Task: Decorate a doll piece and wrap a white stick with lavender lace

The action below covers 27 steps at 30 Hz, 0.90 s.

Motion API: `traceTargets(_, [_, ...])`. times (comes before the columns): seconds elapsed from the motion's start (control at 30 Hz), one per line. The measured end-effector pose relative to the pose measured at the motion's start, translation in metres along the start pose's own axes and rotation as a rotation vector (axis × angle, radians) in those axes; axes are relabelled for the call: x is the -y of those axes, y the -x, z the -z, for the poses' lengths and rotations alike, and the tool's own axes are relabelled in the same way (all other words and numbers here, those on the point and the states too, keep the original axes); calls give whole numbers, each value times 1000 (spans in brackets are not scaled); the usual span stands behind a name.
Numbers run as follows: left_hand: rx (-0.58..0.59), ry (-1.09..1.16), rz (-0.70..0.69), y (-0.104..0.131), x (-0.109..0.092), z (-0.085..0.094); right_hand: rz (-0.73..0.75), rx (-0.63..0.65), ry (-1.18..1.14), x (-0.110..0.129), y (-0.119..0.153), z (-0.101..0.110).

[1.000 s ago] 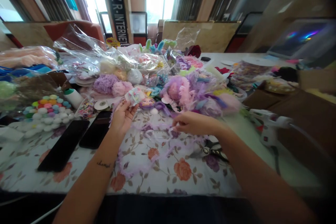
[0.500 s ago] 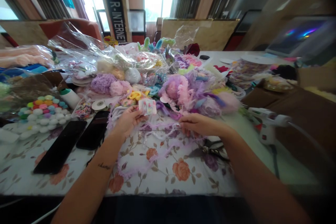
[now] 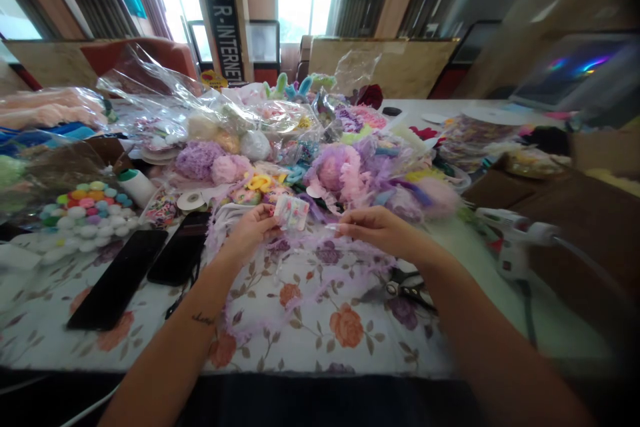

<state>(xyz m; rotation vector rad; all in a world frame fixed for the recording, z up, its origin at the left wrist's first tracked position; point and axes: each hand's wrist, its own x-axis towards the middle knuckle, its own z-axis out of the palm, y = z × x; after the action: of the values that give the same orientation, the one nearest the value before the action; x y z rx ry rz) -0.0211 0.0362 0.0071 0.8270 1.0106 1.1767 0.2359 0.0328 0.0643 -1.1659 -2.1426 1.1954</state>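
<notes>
My left hand (image 3: 254, 230) pinches a small white card (image 3: 291, 212) with pink and green marks, tilted above the cloth. Across from it, my right hand (image 3: 373, 227) has its thumb and fingers pressed together on a small white strip (image 3: 331, 227), whose kind I cannot make out. Fuzzy lilac yarn (image 3: 320, 290) trails over the floral tablecloth (image 3: 300, 347) below both hands. Black-handled scissors (image 3: 407, 287) lie close to my right wrist.
Two dark phones (image 3: 117, 280) lie left of my left forearm. Behind my hands rises a heap of yarn balls (image 3: 200, 159) and plastic-wrapped craft pieces. A white glue gun (image 3: 515, 240) stands at the right. Colourful pompoms (image 3: 87, 213) sit at the left.
The card in my left hand has moved slightly right and tilted. My right hand has lifted a little, and a white strip now shows at its fingertips.
</notes>
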Motion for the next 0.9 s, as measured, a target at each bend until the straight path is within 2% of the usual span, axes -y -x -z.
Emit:
traceTargets(0.07, [-8, -7, 0, 0, 0, 0, 18, -55, -80, 11, 2, 0])
traceTargets(0.17, [-26, -8, 10, -1, 0, 0, 25, -212, -259, 26, 5, -1])
traceTargets(0.27, [-26, -11, 19, -1, 0, 0, 116, -331, -513, 32, 3, -1])
traceTargets(0.4, [-34, -12, 3, 0, -2, 0, 200, -340, -722, 28, -2, 1])
traceTargets(0.53, [-30, -18, -1, -3, 2, -1, 211, -329, -791, 24, -5, 2])
traceTargets(0.63, [-26, -134, -9, -8, 8, 3, 228, -350, -810, 25, -5, 4])
traceTargets(0.7, [-76, -339, -88, -10, 10, 7, 247, -377, -828, 26, -5, 6])
traceTargets(0.83, [-264, -794, -516, -3, 5, 6, 241, -413, -808, 28, -5, 2])
traceTargets(0.87, [-250, -809, -575, 1, 3, 2, 232, -416, -776, 30, -6, -2])
traceTargets(0.9, [-183, -772, -573, 6, 2, -2, 224, -416, -737, 31, -6, -7])
